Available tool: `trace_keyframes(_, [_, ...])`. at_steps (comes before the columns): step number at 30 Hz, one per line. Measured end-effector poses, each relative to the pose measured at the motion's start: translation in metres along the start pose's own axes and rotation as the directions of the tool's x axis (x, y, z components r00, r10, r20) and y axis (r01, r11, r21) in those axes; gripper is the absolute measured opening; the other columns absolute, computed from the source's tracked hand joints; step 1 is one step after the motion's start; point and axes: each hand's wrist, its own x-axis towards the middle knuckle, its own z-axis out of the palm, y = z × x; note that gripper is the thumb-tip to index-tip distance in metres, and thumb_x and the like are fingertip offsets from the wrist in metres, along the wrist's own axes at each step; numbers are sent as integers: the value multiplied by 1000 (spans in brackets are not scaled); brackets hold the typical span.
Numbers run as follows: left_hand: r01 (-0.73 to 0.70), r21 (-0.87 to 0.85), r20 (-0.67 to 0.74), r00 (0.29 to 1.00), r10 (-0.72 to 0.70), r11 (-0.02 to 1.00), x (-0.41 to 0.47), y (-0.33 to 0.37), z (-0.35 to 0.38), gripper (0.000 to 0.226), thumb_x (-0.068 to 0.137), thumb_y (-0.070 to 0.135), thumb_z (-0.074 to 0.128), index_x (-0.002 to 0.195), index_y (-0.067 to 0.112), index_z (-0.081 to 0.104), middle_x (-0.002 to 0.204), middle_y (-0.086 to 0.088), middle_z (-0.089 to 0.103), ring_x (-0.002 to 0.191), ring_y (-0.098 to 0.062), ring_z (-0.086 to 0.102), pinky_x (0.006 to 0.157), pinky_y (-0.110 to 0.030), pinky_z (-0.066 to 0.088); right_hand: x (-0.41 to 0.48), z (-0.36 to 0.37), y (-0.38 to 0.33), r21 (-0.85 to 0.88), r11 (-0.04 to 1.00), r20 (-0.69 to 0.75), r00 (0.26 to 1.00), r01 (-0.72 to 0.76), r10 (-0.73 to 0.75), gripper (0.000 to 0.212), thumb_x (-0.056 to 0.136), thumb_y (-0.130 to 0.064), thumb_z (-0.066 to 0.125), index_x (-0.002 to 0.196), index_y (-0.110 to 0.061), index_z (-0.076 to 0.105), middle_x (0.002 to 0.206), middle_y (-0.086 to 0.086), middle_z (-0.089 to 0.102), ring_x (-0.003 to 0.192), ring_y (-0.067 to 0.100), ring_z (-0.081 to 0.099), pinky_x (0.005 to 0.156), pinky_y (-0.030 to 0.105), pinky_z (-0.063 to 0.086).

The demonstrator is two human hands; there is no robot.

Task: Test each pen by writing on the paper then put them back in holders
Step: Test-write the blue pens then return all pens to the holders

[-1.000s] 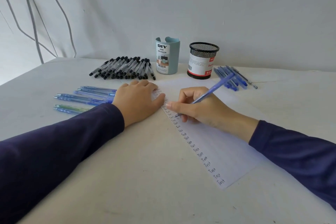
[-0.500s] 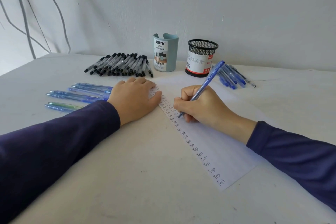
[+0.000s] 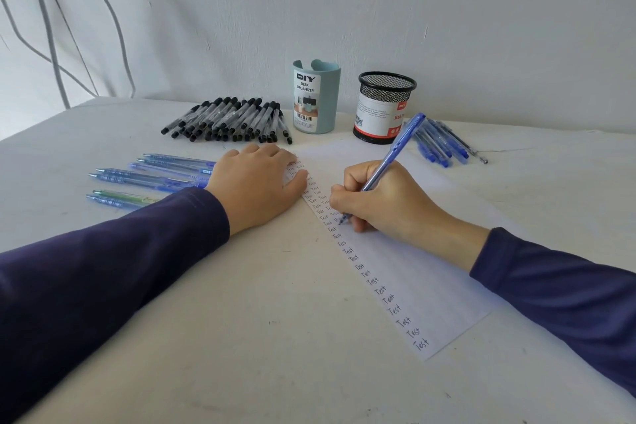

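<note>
While the right hand point(image 3: 389, 196) pinches a blue pen point(image 3: 392, 155) between thumb and curled fingers, the pen's tip touches the paper point(image 3: 430, 272) next to a second short column of written "Test" words. The pen's shaft leans away toward one o'clock. The paper lies on the table point(image 3: 275, 320), running from eleven o'clock down to five o'clock, with a long column of "Test" along its left edge. The left hand point(image 3: 254, 189) rests palm down with relaxed fingers on the paper's far left corner, at ten o'clock from the pen tip, and holds nothing.

At twelve o'clock, near the wall, stand two holders: a light blue cup point(image 3: 316, 96) and, just to its right, a black mesh cup point(image 3: 382, 107). A heap of black-capped pens point(image 3: 227, 120) lies at eleven o'clock, just left of the blue cup. A row of blue pens point(image 3: 155, 172) lies at nine o'clock, partly hidden behind the left hand. Another bunch of blue pens point(image 3: 440, 143) lies at two o'clock, just right of the mesh cup.
</note>
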Motion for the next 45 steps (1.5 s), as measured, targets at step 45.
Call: trace_keyframes(45, [-11,1,18,1000,11,1000,0,-1,-1,54,98,56,30,140,27,46,142,5,49,127,-19,45,102,-36,35,3,-4,3,29,1000,-44,999,-12,13,38,86,-12,66,51,-13,51,46,0,55,40,7,52,45,16,44])
